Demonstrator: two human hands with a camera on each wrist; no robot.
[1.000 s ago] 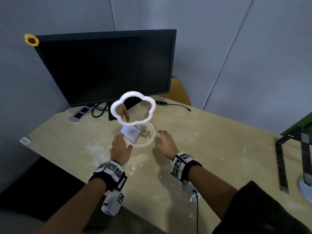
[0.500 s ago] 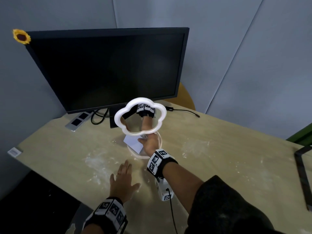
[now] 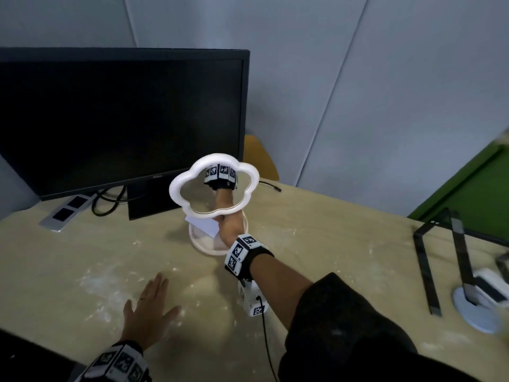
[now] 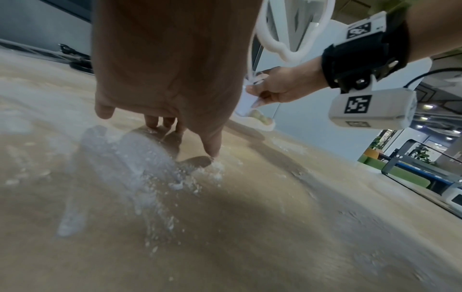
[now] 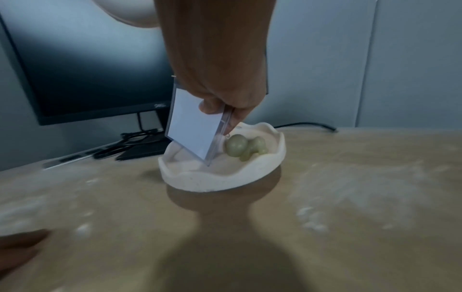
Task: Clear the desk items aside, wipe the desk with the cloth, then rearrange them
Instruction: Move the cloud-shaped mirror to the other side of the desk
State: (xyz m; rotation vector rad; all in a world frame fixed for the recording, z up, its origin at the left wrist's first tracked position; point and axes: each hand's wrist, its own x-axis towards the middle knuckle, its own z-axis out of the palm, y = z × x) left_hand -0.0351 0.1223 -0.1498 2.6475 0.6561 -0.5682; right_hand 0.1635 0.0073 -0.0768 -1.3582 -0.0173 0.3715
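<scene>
A cloud-shaped white-framed mirror [image 3: 217, 159] stands on a pale wavy dish [image 3: 203, 248] at mid-desk, in front of the monitor. My right hand [image 3: 228, 227] reaches under the mirror and pinches a clear holder with a white card [image 5: 192, 128]. The card's lower corner rests in the dish [image 5: 212, 181], beside a small green figure [image 5: 240, 147]. My left hand [image 3: 148, 312] lies flat on the wooden desk [image 3: 330, 244] near the front edge, fingers straight, holding nothing. White powder [image 4: 150, 173] is smeared over the desk around it. No cloth is in view.
A black monitor [image 3: 118, 119] stands at the back left, with a grey power strip [image 3: 68, 210] and cables by its foot. A black folding desk lamp [image 3: 457, 257] on a round base [image 3: 476, 307] sits at the right. Grey partition walls close off the back.
My right hand went from beside the dish into it and took hold of the card. My left hand drew back from the dish to the near desk edge and lies flat.
</scene>
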